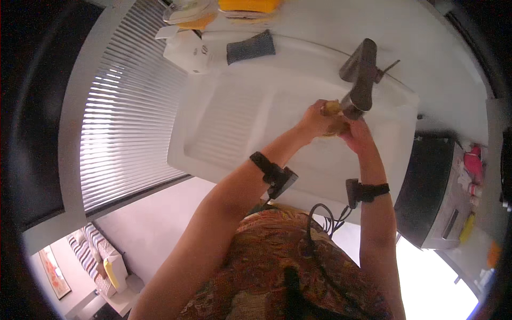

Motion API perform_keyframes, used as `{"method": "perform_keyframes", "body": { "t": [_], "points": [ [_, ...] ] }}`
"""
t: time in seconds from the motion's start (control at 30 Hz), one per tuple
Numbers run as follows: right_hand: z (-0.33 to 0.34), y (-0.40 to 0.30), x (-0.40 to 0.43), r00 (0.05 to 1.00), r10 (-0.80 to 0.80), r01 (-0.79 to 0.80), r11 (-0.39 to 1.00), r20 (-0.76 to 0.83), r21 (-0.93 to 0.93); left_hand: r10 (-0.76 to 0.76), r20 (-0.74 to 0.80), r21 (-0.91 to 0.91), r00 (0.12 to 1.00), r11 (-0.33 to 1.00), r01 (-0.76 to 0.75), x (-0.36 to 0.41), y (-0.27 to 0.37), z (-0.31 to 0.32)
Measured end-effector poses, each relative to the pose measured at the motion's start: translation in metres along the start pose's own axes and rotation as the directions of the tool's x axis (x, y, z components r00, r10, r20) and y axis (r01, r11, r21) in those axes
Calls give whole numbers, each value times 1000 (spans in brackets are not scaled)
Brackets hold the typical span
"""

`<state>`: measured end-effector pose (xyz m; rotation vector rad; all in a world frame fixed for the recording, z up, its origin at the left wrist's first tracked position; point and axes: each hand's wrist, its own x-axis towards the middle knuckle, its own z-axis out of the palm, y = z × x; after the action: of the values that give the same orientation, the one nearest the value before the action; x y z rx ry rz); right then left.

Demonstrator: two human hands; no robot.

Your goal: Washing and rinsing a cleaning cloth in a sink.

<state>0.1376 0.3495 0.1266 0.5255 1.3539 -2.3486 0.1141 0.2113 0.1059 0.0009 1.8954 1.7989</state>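
My left hand (318, 122) is closed around a small yellowish object (332, 107), blurred and too small to name surely. From the other side my right hand (359, 135) meets it, and the two hands have the object between them. Parts of the fingers are hidden behind the spout of the dark grey faucet (362, 84). Both hands are right by the spout's end, above the white sink (296, 160). Whether water runs cannot be made out. Each forearm wears a black strap with a small device.
Ridged draining area (224, 120) fills the sink's left part. On the back rim lie a dark grey scrubbing sponge (251, 47) and a white jug-like bottle (186, 50). Yellow-orange containers (250, 6) stand behind. Window blinds (124, 120) border the left; a black-topped appliance (428, 184) stands right.
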Motion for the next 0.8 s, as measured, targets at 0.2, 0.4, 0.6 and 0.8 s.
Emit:
{"method": "perform_keyframes", "body": {
  "t": [0.2,0.4,0.6,0.8],
  "points": [
    [-14,-7,-10,980,-116,50,930,-159,-365,-254,-143,-105,957,965,240,-12,29,13],
    [-39,-6,-2,963,-85,-42,889,-257,-455,-349,-79,-189,934,925,330,-5,30,2],
    [-52,-2,2,988,-117,69,922,-104,-381,-334,418,-667,845,518,535,1,37,-8],
    [-24,0,-3,955,-267,297,826,131,-479,-281,538,-598,795,537,595,16,35,-1]
  ]
}}
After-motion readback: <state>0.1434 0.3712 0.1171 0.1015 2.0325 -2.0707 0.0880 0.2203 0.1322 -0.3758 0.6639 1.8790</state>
